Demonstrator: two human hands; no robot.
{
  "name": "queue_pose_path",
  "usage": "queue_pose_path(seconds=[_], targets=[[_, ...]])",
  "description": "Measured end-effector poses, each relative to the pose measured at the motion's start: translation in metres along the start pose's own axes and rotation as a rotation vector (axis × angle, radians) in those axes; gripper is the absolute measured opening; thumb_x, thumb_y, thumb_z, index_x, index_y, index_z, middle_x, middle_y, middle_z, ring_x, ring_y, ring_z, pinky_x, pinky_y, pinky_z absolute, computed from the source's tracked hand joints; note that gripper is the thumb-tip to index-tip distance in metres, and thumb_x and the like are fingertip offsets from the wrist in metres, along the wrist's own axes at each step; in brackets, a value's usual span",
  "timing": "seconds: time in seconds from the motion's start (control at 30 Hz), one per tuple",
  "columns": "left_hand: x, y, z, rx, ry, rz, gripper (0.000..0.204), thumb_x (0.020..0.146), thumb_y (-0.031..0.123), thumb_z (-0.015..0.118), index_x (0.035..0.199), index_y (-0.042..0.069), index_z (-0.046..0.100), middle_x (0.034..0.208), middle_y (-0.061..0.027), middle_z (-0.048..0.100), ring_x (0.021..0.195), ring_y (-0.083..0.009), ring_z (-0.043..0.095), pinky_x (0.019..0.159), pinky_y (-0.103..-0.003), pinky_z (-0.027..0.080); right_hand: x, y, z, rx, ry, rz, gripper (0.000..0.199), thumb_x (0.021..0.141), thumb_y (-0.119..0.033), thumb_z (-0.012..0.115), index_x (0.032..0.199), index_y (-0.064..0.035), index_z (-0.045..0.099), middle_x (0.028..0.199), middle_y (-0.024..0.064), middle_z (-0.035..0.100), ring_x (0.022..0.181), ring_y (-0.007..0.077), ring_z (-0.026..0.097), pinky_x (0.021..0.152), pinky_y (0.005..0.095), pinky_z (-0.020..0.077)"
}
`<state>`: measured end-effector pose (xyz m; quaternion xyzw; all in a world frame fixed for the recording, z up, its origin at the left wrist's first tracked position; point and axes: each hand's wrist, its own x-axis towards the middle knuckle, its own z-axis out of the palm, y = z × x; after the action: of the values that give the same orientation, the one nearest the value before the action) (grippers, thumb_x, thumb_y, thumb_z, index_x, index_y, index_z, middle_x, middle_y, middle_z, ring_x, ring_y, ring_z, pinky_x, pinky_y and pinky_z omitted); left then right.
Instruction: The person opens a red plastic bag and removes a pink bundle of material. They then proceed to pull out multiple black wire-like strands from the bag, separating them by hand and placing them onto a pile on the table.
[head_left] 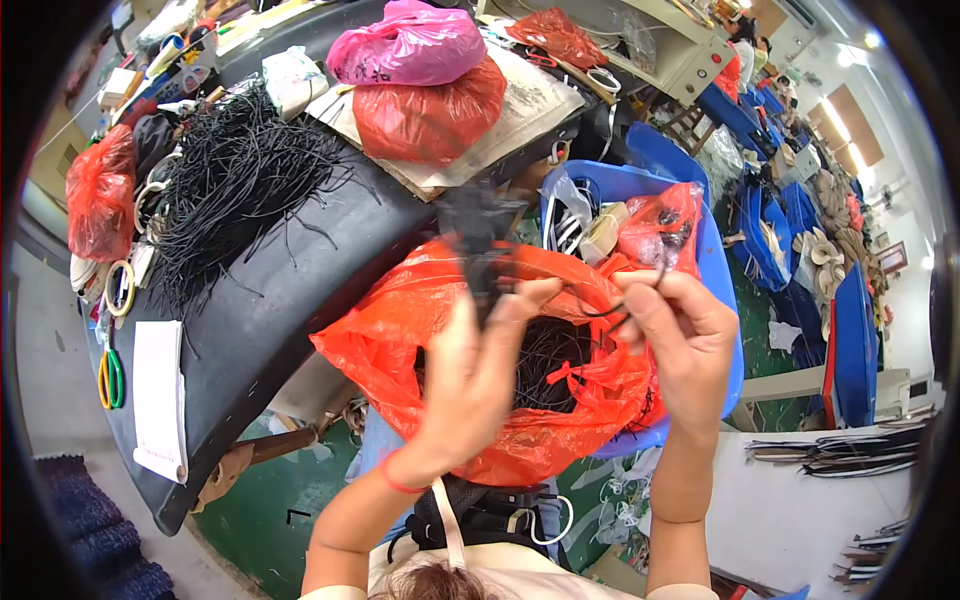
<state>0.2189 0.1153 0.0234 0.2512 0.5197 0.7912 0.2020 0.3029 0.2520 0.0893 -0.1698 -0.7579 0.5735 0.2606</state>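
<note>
My left hand (465,375) is closed over the opened red plastic bag (390,300), smeared a little by motion. A blurred black bundle (480,240) stands up from its fingers; its kind is hard to make out. Between my two hands runs a thin black cord (603,314), its left end by my left fingertips. My right hand (685,335) pinches that cord between thumb and fingers. Below them, inside the bag, lies a tangle of thin black cords (550,370).
A large pile of black cords (240,170) covers part of the black padded table (300,280) at left. Pink (410,42) and red (430,110) bags sit on cardboard. A blue bin (725,290) stands at right. Green-handled scissors (110,380) hang near the left edge.
</note>
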Motion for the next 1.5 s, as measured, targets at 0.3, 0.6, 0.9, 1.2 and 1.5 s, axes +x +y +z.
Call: queue_pose_path(seconds=[0.3, 0.6, 0.9, 1.2, 1.5], targets=[[-0.008, -0.012, 0.027, -0.324, 0.101, -0.237, 0.027, 0.1, 0.021, 0.04, 0.118, 0.002, 0.048, 0.087, -0.0001, 0.051, 0.074, -0.0067, 0.047, 0.068, -0.022, 0.044, -0.002, 0.027, 0.032, 0.055, -0.082, 0.015, 0.012, 0.088, -0.004, 0.061, 0.097, 0.0036, 0.063, 0.079, 0.0036, 0.063, 0.066, 0.0068, 0.059, 0.059, 0.02, 0.049], [-0.012, -0.021, 0.012, 0.061, 0.102, -0.142, 0.027, 0.101, 0.026, 0.038, 0.107, 0.003, 0.053, 0.08, 0.0017, 0.053, 0.071, -0.0049, 0.05, 0.063, -0.022, 0.043, -0.005, 0.037, 0.041, 0.102, -0.1, 0.011, 0.015, 0.087, -0.004, 0.061, 0.098, 0.0052, 0.063, 0.08, 0.0063, 0.064, 0.066, 0.0087, 0.059, 0.059, 0.0214, 0.0503], [-0.011, 0.039, -0.078, -0.193, 0.516, -0.34, 0.03, 0.097, 0.033, 0.046, 0.071, 0.017, 0.044, 0.054, 0.0111, 0.026, 0.038, 0.0009, 0.02, 0.034, -0.019, 0.015, 0.006, 0.114, 0.014, -0.164, -0.23, 0.284, 0.015, 0.084, -0.014, 0.064, 0.091, -0.0007, 0.066, 0.076, 0.0094, 0.065, 0.066, 0.0186, 0.064, 0.062, 0.0289, 0.0519], [-0.019, 0.045, -0.092, -0.391, 0.562, -0.283, 0.029, 0.098, 0.034, 0.044, 0.087, 0.008, 0.047, 0.061, 0.0075, 0.028, 0.043, 0.0, 0.02, 0.036, -0.018, 0.017, -0.034, 0.187, 0.008, -0.746, -0.218, -0.284, 0.01, 0.075, -0.006, 0.067, 0.085, -0.005, 0.067, 0.081, 0.0094, 0.06, 0.078, 0.0256, 0.059, 0.068, 0.0344, 0.0502], [-0.019, 0.017, -0.026, -0.212, 0.148, -0.278, 0.025, 0.099, 0.026, 0.043, 0.085, 0.006, 0.047, 0.064, -0.0001, 0.045, 0.052, -0.0076, 0.046, 0.049, -0.023, 0.04, -0.016, 0.054, -0.002, 0.066, -0.097, 0.221, 0.012, 0.087, -0.009, 0.064, 0.094, 0.0007, 0.066, 0.074, 0.0005, 0.062, 0.064, 0.0043, 0.054, 0.056, 0.0184, 0.0437]])
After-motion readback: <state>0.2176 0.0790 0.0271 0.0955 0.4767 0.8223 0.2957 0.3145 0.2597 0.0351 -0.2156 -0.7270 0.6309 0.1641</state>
